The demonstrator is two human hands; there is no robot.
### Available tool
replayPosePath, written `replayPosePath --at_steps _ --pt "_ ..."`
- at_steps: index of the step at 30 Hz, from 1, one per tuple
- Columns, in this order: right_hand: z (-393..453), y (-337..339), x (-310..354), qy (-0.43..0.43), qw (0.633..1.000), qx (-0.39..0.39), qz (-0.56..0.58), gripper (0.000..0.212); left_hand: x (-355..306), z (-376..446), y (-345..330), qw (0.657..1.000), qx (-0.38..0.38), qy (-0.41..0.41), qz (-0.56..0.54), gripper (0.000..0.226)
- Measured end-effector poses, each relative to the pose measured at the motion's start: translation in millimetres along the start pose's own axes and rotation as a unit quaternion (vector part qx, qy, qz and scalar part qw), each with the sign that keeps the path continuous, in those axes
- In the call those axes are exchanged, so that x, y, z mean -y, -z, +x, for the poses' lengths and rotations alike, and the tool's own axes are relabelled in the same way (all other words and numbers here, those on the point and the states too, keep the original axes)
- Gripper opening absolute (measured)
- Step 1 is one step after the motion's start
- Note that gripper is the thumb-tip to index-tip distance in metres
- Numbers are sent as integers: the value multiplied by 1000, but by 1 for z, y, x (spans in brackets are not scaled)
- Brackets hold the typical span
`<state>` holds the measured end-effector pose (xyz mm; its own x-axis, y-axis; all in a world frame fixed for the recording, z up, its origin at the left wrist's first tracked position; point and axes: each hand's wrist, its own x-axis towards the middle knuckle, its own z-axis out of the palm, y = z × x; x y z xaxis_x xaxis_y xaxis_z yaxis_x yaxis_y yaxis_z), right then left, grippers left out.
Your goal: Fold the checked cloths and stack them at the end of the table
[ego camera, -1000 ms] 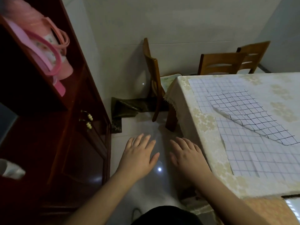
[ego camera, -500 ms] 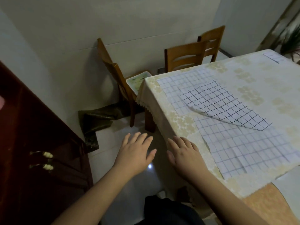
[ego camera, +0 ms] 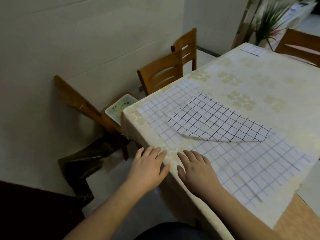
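Note:
Several white checked cloths lie on the table (ego camera: 251, 80) with its cream patterned cover. A dark-lined checked cloth (ego camera: 216, 122), folded over into a slanted shape, lies on top of a pale checked cloth (ego camera: 162, 108) at the near corner. Another pale checked cloth (ego camera: 256, 170) lies flat closer to me. A small folded checked cloth (ego camera: 252, 50) sits at the far end of the table. My left hand (ego camera: 147, 168) hovers flat beside the table's edge, holding nothing. My right hand (ego camera: 195, 170) is spread flat over the table's edge, next to the near cloth.
Wooden chairs (ego camera: 164, 71) stand along the wall side, one (ego camera: 83, 104) carrying a white tray (ego camera: 119, 107). A dark bag (ego camera: 83, 163) lies on the floor. A plant (ego camera: 270, 19) and another chair (ego camera: 301, 44) stand beyond the far end.
My view has swung right, from the dark cabinet to the table. Both hands have moved right with it; my right hand is now over the table's edge.

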<state>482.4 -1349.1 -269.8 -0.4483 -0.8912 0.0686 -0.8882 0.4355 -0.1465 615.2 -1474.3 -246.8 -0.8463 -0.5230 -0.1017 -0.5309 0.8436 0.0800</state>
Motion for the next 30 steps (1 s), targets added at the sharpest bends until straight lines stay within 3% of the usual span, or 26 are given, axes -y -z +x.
replayPosePath --at_steps 10,21,24,30 --pt "62 -7 -12 -122 991 47 -2 47 30 100 -8 994 46 -99 14 79" --pt "141 -12 21 -268 959 91 -15 51 105 207 0 970 70 -234 -2 79" --pt "145 -10 19 -318 942 103 -16 51 108 232 -3 960 81 -268 -2 68" --pt "144 -19 2 -363 928 88 -1 48 85 269 -16 945 102 -312 1 81"
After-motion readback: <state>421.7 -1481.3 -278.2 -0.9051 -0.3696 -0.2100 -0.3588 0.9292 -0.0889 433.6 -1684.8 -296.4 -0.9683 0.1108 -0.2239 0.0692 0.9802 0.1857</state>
